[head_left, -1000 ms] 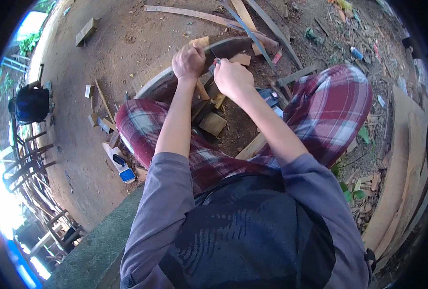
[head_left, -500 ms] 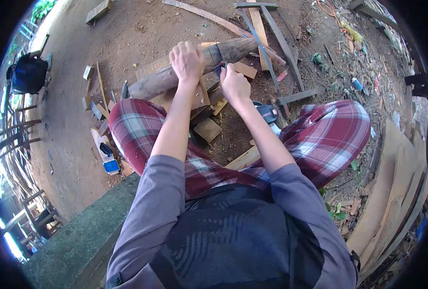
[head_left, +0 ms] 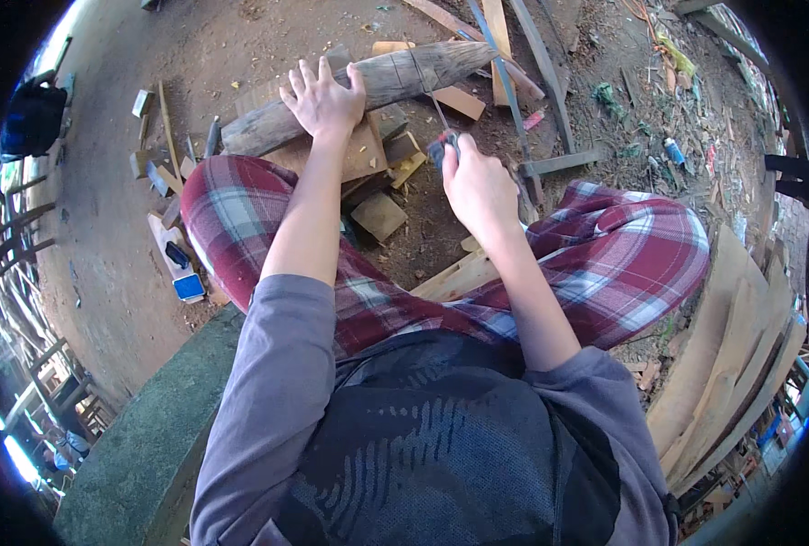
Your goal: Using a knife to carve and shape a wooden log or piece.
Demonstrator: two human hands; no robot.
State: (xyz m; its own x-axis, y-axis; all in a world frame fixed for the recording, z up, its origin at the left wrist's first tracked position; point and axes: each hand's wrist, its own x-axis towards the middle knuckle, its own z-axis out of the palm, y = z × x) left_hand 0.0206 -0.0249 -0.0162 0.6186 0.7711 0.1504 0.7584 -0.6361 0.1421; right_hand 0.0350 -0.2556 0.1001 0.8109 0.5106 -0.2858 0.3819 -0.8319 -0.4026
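A grey, weathered log (head_left: 386, 80) lies slantwise in front of me, its right end tapering to a point. My left hand (head_left: 325, 105) rests flat on top of it, fingers spread and holding nothing. My right hand (head_left: 482, 187) is closed around the dark and red handle of a handsaw (head_left: 442, 146), on the near side of the log. The saw's thin blade runs up from the handle and across the log, right of my left hand. Wooden blocks (head_left: 354, 150) lie beneath the log.
A wooden frame saw (head_left: 541, 77) with a long bluish blade lies by the log's pointed end. Left of my knee sits a small blue-screened device (head_left: 188, 288). Curved planks (head_left: 714, 364) are stacked at the right, and a greenish slab (head_left: 140, 446) stands at the lower left.
My right hand has drawn back from the log toward me with the saw, uncovering more blade. The fingers of my left hand have spread apart, and that hand sits slightly further left in view.
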